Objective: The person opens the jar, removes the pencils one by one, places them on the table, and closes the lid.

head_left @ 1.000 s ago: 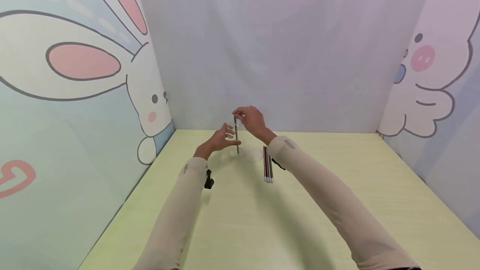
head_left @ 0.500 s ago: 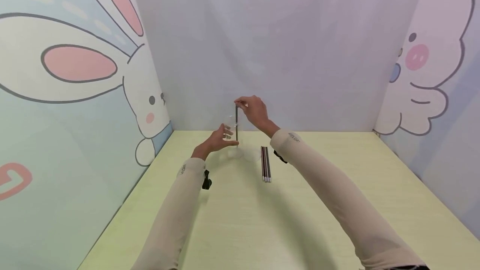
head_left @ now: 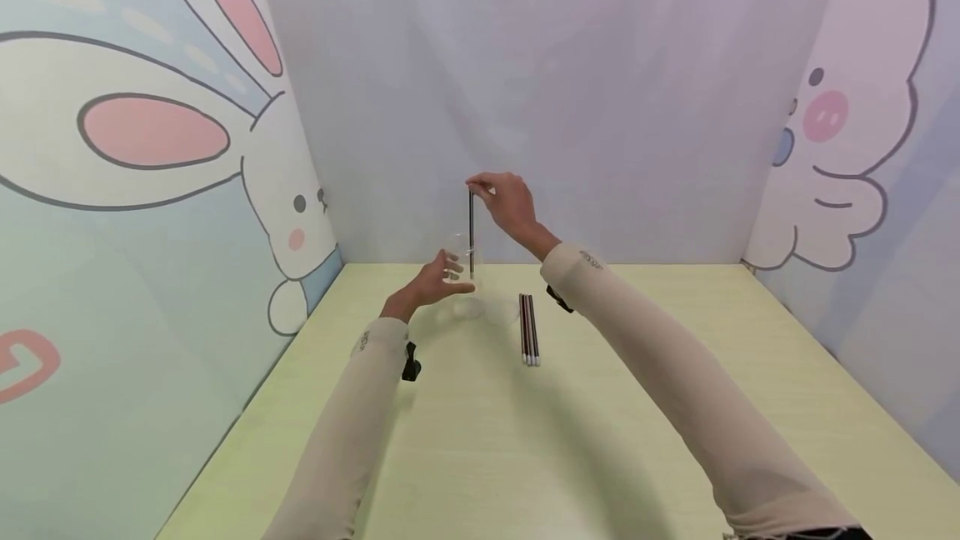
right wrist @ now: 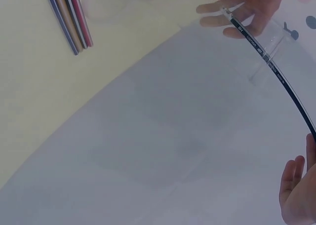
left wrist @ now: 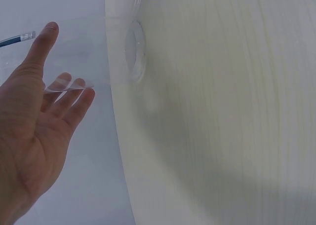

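Observation:
In the head view, my right hand [head_left: 512, 205] pinches the top of a dark pencil [head_left: 471, 219] and holds it upright. The pencil's lower end, with a white-and-silver eraser tip [left wrist: 28, 36], is inside a clear plastic cylinder [left wrist: 81, 55], above its base. My left hand [head_left: 429, 283] grips the cylinder, thumb on one side and fingers on the other. The cylinder's base [left wrist: 140, 55] stands on the table. In the right wrist view the pencil [right wrist: 269, 59] runs from my right hand [right wrist: 298, 195] through the cylinder's rim.
Several pencils [head_left: 529, 330] lie side by side on the pale wooden table [head_left: 465, 440], right of the cylinder. A clear round lid-like piece [head_left: 501, 312] lies between them. A grey curtain [head_left: 600, 107] hangs behind; cartoon-printed panels [head_left: 165, 273] border the sides.
My right hand has risen, drawing the pencil upward so that more of it shows above the cylinder. The left hand stays around the cylinder.

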The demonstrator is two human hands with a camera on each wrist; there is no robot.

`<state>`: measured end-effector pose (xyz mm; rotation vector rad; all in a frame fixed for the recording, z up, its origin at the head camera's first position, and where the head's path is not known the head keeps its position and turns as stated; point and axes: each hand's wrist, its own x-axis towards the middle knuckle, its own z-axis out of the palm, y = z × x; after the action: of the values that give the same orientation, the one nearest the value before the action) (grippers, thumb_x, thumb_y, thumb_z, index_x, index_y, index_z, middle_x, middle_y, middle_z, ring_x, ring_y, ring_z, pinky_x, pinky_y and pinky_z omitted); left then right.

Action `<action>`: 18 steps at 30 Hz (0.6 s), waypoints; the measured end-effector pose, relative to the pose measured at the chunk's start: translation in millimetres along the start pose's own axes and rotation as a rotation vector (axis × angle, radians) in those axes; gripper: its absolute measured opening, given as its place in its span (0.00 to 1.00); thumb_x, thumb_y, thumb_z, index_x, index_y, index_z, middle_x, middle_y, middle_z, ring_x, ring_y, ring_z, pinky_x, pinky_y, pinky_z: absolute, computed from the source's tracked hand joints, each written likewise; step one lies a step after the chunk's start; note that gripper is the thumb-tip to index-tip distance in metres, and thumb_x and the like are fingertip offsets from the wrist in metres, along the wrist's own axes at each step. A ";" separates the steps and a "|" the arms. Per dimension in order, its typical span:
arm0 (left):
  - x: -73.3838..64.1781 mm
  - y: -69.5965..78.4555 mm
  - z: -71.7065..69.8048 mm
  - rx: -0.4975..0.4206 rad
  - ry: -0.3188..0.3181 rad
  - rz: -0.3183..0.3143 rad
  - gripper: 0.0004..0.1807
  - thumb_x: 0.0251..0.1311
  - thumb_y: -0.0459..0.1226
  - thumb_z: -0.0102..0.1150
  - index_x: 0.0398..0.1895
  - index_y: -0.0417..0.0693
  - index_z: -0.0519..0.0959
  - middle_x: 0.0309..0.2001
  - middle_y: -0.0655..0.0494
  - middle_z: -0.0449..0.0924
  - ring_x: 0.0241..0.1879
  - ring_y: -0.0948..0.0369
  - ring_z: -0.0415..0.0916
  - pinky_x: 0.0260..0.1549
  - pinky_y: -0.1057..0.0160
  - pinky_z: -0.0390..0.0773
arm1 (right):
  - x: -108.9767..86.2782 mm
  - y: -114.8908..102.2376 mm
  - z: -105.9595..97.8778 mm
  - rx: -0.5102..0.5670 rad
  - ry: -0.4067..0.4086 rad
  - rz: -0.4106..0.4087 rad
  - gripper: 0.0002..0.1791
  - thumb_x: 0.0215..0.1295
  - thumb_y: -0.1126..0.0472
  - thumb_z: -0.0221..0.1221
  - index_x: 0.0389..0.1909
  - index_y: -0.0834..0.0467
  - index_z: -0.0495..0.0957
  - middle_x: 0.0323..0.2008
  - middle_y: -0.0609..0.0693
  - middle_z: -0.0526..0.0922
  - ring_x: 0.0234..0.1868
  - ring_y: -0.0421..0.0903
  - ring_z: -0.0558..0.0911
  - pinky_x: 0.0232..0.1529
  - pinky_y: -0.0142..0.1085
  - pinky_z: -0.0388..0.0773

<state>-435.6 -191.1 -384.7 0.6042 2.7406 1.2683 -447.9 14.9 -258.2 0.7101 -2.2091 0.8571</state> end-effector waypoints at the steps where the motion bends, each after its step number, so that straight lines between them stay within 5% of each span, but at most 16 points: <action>1: 0.0 0.4 0.1 -0.001 0.000 0.000 0.42 0.67 0.46 0.70 0.73 0.40 0.55 0.72 0.37 0.67 0.72 0.41 0.66 0.69 0.42 0.69 | 0.4 -0.5 -1.2 0.004 0.004 0.003 0.13 0.77 0.56 0.61 0.54 0.53 0.88 0.47 0.50 0.90 0.36 0.47 0.85 0.28 0.39 0.73; 10: 0.7 -2.0 0.9 -0.004 -0.003 0.008 0.44 0.66 0.47 0.71 0.74 0.40 0.55 0.72 0.36 0.67 0.72 0.42 0.66 0.68 0.43 0.69 | 5.2 0.7 -10.7 0.026 0.073 0.010 0.14 0.77 0.54 0.60 0.55 0.52 0.88 0.46 0.50 0.91 0.21 0.48 0.76 0.20 0.36 0.59; 18: -1.7 0.2 -0.4 -0.004 0.003 0.015 0.43 0.67 0.45 0.71 0.73 0.39 0.55 0.72 0.35 0.67 0.72 0.41 0.66 0.68 0.43 0.69 | 14.2 1.1 -20.7 0.033 0.152 0.004 0.13 0.76 0.53 0.61 0.53 0.51 0.89 0.45 0.49 0.91 0.36 0.46 0.85 0.23 0.35 0.64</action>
<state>-434.0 -191.9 -384.4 0.6245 2.7404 1.2790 -450.0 27.3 -236.5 0.6341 -2.0665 0.9204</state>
